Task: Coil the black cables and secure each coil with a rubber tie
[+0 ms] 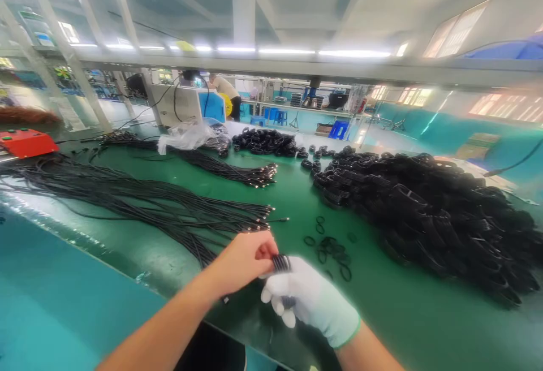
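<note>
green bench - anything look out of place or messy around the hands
A few black rubber bands lie scattered loose on the green bench right of the hands, apart from the big coiled-cable pile. A crumpled plastic bag sits on the straight cables. Nothing looks damaged.

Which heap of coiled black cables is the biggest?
The heap of coiled black cables on the right; it dwarfs the small far pile of coils beside the clear plastic bag.

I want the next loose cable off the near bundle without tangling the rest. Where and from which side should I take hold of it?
Probably at the metal-tipped end that juts out alone past the near cable bundle, coming from the right, the open green mat side. The cables lie lengthwise with their tips fanned toward that side, so pulling along their length should slide it free. Both hands, left and gloved right, now hold a coiled cable.
</note>
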`<state>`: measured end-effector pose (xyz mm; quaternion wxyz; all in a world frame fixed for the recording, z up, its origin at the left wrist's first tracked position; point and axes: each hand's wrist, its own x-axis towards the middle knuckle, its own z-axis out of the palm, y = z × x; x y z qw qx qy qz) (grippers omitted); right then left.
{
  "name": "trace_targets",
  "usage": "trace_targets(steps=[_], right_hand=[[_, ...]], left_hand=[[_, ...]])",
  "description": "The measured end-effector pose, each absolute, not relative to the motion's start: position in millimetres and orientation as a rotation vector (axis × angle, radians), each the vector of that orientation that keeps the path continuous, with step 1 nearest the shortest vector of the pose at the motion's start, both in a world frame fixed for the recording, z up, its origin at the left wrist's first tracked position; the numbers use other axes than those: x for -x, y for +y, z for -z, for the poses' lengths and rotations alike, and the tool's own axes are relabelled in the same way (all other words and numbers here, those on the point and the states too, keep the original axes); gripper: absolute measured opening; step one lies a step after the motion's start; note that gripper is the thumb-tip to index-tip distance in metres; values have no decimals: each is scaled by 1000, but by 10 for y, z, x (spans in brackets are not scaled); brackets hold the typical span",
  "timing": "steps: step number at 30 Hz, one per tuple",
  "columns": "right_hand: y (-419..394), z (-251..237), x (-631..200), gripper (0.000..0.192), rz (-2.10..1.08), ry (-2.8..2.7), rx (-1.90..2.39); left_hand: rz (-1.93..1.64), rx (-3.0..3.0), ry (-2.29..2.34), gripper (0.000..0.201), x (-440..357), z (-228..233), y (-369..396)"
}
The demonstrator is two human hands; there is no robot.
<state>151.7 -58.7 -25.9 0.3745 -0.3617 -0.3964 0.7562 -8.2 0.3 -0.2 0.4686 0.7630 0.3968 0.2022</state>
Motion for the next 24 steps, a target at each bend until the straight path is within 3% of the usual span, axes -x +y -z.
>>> trace_targets(steps=[2, 7, 11, 16, 24], right_hand=[[-594, 213, -1605, 30, -1960, -964, 890], [-563, 210, -1767, 39, -1977, -847, 736], [-543, 265, -1783, 39, -1960, -814, 686], [-524, 224, -1861, 45, -1953, -787, 650], [-368, 225, -1759, 45, -1367, -755, 1131]], left_hand=[[-396, -1842, 855, 21, 56, -18, 204], [-426, -2059, 896, 8, -467, 167, 604], [-383, -2099, 890, 16, -979, 424, 701], [-443, -1966, 895, 13, -902, 405, 691], [-547, -1587, 844, 24, -294, 175, 114]])
